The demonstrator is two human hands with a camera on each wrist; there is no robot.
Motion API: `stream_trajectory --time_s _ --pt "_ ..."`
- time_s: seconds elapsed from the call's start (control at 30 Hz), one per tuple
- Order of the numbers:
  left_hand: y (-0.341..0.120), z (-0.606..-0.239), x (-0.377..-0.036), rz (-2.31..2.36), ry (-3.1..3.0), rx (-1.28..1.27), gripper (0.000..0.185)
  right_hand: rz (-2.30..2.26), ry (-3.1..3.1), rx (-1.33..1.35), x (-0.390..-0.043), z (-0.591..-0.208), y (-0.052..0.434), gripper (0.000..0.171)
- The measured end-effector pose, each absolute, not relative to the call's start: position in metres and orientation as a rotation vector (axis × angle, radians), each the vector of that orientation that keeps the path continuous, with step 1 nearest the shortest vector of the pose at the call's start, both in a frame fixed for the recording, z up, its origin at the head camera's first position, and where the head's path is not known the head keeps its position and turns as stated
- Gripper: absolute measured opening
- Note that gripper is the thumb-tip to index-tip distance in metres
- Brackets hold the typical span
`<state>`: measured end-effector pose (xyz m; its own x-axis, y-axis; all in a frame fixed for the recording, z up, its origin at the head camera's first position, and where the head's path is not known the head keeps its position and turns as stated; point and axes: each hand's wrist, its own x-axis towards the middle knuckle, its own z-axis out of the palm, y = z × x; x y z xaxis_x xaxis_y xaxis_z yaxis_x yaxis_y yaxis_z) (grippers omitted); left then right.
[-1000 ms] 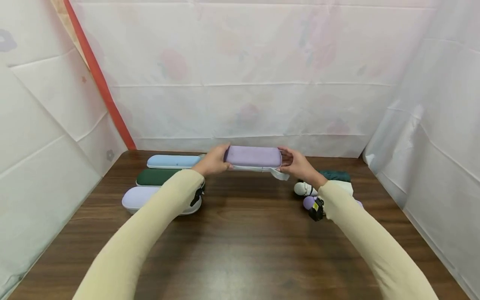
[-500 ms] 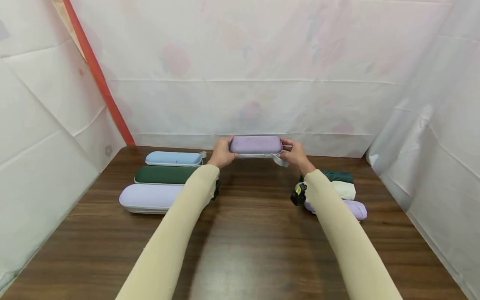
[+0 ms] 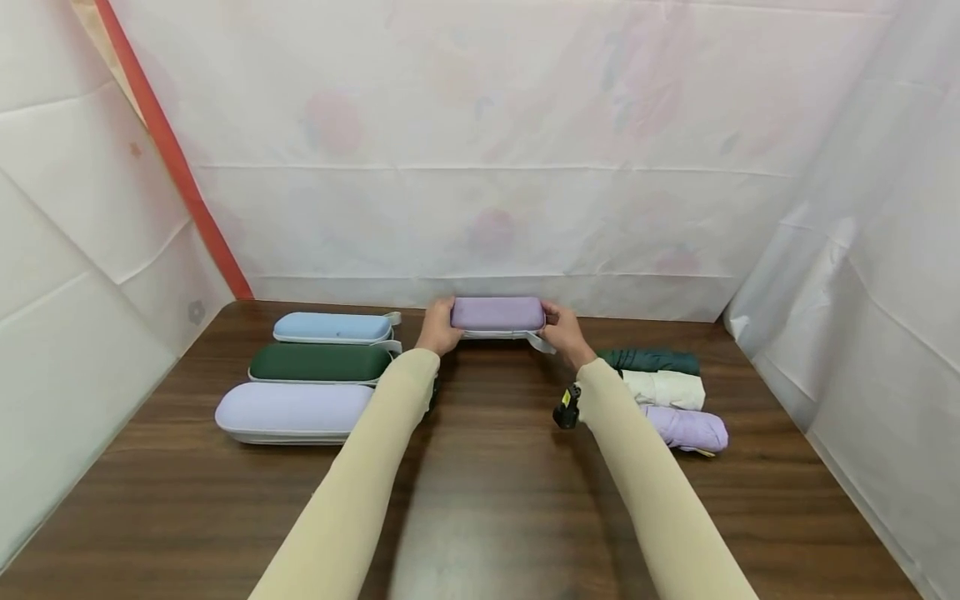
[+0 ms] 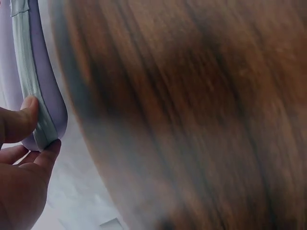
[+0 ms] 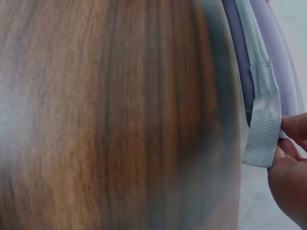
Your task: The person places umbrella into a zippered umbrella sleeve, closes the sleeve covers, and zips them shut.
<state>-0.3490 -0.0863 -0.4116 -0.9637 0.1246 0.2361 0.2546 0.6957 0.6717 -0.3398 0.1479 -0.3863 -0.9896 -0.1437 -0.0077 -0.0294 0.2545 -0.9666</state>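
Observation:
A purple zippered case (image 3: 498, 314) lies lengthwise between my two hands at the table's far side, by the wall. My left hand (image 3: 439, 327) grips its left end. In the left wrist view, the thumb (image 4: 29, 111) presses the grey zipper band and the fingers are at the case's end. At the right end, my right hand (image 3: 564, 333) pinches the case near its grey strap loop (image 5: 265, 129). The strap hangs at the front right corner. Whether the case's underside touches the table is hard to tell.
On the left lie a light blue case (image 3: 333, 327), a dark green case (image 3: 321, 362) and a lavender case (image 3: 292, 410). On the right lie a dark green folded umbrella (image 3: 651, 360), a white one (image 3: 667, 388) and a lavender one (image 3: 690, 428). White sheeting (image 3: 480, 217) encloses the table.
The purple case rises a little, then comes down toward the table's far edge, still in both hands. My right forearm has shifted left, uncovering more of the folded umbrellas. The head view has also shifted.

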Motion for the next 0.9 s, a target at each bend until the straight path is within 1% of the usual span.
stream_trajectory --time_s 0.1,0.17,0.27,0.33,0.37,0.47,0.5,0.63,0.67,0.73,0.8,0.87,0.9 --pt "-0.084 -0.415 -0.351 -1.127 -2.736 -0.296 0.057 -1.854 2.390 -0.100 -0.339 -0.389 0.146 0.062" --pt "-0.081 -0.417 -0.352 -1.125 -2.734 -0.298 0.053 -1.853 2.403 -0.059 -0.348 -0.401 0.150 0.063" --pt "-0.078 -0.420 -0.352 -1.118 -2.730 -0.304 0.049 -1.876 2.426 -0.084 -0.355 -0.421 0.157 0.065" --pt "-0.076 -0.421 -0.351 -1.108 -2.732 -0.304 0.049 -1.900 2.447 -0.111 -0.372 -0.444 0.165 0.067" --pt "-0.075 -0.422 -0.351 -1.105 -2.731 -0.306 0.049 -1.946 2.435 -0.167 -0.382 -0.458 0.170 0.067" --pt "-0.072 -0.423 -0.351 -1.106 -2.725 -0.307 0.048 -1.925 2.476 -0.138 -0.398 -0.473 0.175 0.066" --pt "-0.070 -0.422 -0.352 -1.117 -2.730 -0.304 0.046 -1.916 2.489 -0.118 -0.401 -0.474 0.176 0.066" --pt "-0.065 -0.429 -0.368 -1.159 -2.798 -0.271 0.044 -1.806 2.515 0.035 -0.374 -0.442 0.167 0.064" --pt "-0.067 -0.442 -0.380 -1.145 -2.782 -0.307 0.043 -1.800 2.516 0.041 -0.370 -0.438 0.167 0.064" --pt "-0.065 -0.444 -0.386 -1.113 -2.871 -0.291 0.052 -1.841 2.506 -0.007 -0.366 -0.438 0.169 0.062" --pt "-0.064 -0.438 -0.386 -1.067 -2.937 -0.309 0.059 -1.838 2.498 -0.030 -0.360 -0.433 0.171 0.062" --pt "-0.064 -0.424 -0.378 -1.068 -2.953 -0.334 0.066 -1.805 2.511 -0.050 -0.357 -0.425 0.171 0.063" --pt "-0.063 -0.404 -0.365 -1.092 -3.002 -0.304 0.068 -1.788 2.515 -0.064 -0.356 -0.420 0.171 0.065"
